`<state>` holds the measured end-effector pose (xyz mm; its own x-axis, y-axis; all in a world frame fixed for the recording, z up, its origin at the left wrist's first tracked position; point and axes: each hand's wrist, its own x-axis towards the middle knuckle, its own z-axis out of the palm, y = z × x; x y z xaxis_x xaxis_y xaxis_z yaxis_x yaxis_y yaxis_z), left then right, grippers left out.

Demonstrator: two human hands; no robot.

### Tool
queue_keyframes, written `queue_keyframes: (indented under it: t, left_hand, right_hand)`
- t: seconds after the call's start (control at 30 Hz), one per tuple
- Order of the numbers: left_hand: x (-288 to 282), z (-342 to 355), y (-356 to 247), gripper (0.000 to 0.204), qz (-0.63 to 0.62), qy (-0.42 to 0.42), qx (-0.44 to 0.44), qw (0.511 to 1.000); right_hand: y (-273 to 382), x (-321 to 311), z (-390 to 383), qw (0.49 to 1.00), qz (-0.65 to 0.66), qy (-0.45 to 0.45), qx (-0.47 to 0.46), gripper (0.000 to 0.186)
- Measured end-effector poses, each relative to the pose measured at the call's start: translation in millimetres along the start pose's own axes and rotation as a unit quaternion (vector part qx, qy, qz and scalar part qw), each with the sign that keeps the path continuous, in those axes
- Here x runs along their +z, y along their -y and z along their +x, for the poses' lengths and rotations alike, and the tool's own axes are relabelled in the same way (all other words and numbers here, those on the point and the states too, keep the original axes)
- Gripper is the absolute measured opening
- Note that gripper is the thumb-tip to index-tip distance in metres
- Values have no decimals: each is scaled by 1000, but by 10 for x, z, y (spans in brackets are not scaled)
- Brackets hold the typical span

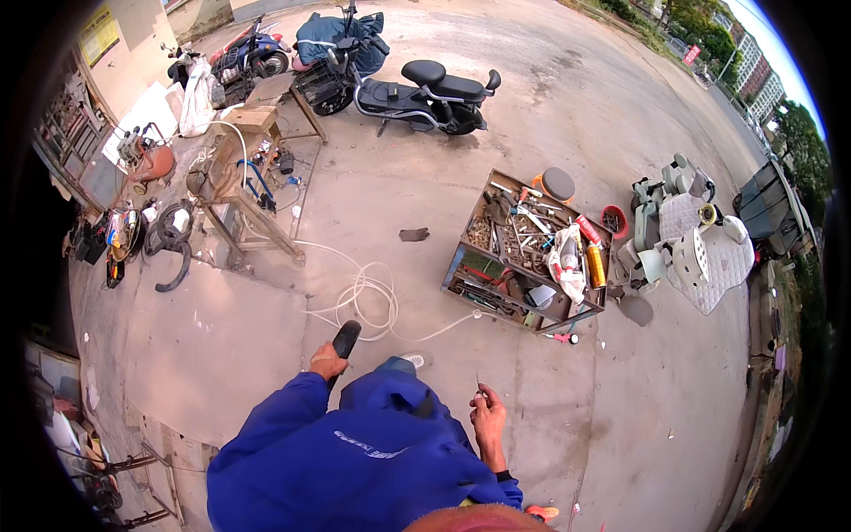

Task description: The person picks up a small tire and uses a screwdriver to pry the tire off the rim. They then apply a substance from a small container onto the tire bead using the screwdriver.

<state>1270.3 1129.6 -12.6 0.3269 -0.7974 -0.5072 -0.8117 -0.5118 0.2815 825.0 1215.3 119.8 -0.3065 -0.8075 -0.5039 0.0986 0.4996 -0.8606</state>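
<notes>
My left hand (328, 363) is closed around a long black piece (347, 336) with a rounded end, which looks like a stretch of tyre; its lower part disappears behind my blue sleeve. On the other side of my body, my right hand (487, 418) pinches a thin pointed tool (479, 381), its tip upward. Whether that is an awl or a small screwdriver is too small to tell. The two hands are well apart, both held over the concrete. Coils of pale hose (362, 301) lie on the ground beyond my left hand.
A metal tool cart (452, 266) full of tools stands ahead to the right, with a spray can (596, 266) on it. Beyond are a black scooter (425, 93), a wooden stand (266, 217) and a red compressor (153, 162). A dark glove (413, 235) lies on the ground.
</notes>
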Motion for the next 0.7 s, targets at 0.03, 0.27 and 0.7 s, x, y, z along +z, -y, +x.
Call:
queue_keyframes:
  t: [0.03, 0.27, 0.7]
  left_hand:
    - [8, -139, 342, 58, 1, 3, -16, 1000]
    - [377, -1714, 1561, 57, -15, 73, -117, 990]
    - [1726, -3436, 3135, 69, -195, 80, -308, 928]
  right_hand:
    - [51, 92, -36, 999, -19, 28, -5, 41]
    - [-53, 461, -324, 992, 9, 123, 11, 45]
    - [-441, 721, -540, 973, -62, 218, 37, 40]
